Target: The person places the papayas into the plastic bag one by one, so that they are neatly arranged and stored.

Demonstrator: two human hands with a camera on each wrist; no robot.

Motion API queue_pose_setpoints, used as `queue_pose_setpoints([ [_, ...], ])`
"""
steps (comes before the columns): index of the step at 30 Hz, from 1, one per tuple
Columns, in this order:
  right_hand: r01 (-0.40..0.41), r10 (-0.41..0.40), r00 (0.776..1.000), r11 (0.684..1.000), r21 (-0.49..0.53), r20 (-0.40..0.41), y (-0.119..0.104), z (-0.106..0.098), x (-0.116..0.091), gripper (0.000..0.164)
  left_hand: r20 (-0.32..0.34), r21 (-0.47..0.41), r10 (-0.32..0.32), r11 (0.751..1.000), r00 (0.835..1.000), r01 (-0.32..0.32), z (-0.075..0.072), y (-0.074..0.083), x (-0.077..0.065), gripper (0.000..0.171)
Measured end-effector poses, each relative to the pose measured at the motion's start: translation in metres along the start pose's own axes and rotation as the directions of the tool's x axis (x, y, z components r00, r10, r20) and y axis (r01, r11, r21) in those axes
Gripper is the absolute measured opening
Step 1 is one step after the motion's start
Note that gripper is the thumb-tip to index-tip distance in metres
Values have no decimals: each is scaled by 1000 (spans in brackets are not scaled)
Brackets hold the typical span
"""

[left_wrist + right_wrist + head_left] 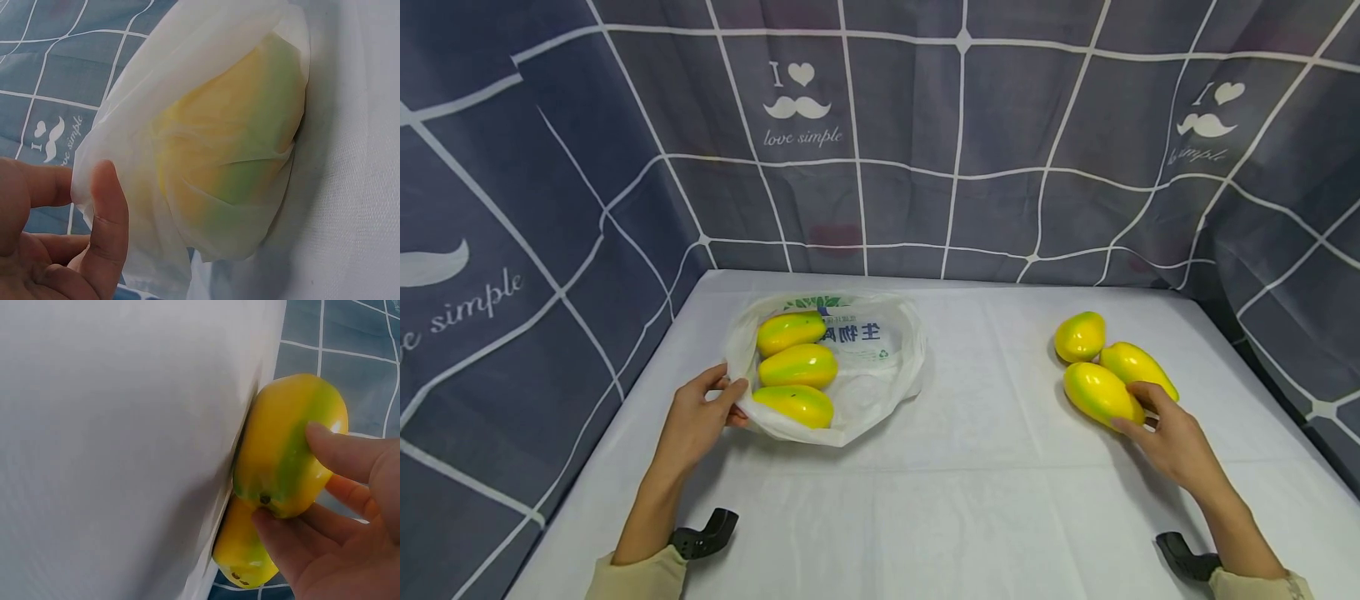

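Note:
My left hand (694,421) pinches the left rim of a thin white plastic bag (883,400) between thumb and fingers. The bag lies with its mouth open upward, and three yellow-green mangoes (797,367) rest in a column along its left side. Through the film in the left wrist view, one mango (231,137) shows blurred. On the right, my right hand (1176,437) holds the near end of a mango (1093,392), thumb on one side and fingers on the other. Close behind it lie two more mangoes, one to the right (1138,367) and one farther back (1079,336).
A white cloth (970,500) covers the table. Dark grey curtain fabric (902,108) with white grid lines hangs behind and along both sides. Each wrist wears a black strap mount (706,533). A wide stretch of cloth separates the bag from the loose mangoes.

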State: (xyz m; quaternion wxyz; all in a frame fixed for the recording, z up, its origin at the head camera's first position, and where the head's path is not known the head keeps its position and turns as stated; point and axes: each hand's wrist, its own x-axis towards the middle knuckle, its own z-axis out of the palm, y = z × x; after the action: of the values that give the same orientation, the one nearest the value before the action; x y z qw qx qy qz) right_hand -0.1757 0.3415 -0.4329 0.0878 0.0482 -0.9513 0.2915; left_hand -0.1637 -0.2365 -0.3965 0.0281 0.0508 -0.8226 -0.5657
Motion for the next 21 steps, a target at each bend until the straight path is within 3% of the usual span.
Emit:
queue_pose_setpoints([
  [14, 54, -55, 998, 998, -12, -28, -14, -1, 2, 59, -1, 10, -5, 1000, 1000, 5, 0, 1, 0, 65],
  [17, 132, -131, 990, 991, 26, -50, -29, 0, 7, 57, 0, 12, -7, 1000, 1000, 7, 0, 1, 0, 66],
  [21, 264, -258, 963, 961, 81, -73, -58, 2, 18, 57, -1, 13, -12, 1000, 1000, 12, 0, 2, 0, 65],
])
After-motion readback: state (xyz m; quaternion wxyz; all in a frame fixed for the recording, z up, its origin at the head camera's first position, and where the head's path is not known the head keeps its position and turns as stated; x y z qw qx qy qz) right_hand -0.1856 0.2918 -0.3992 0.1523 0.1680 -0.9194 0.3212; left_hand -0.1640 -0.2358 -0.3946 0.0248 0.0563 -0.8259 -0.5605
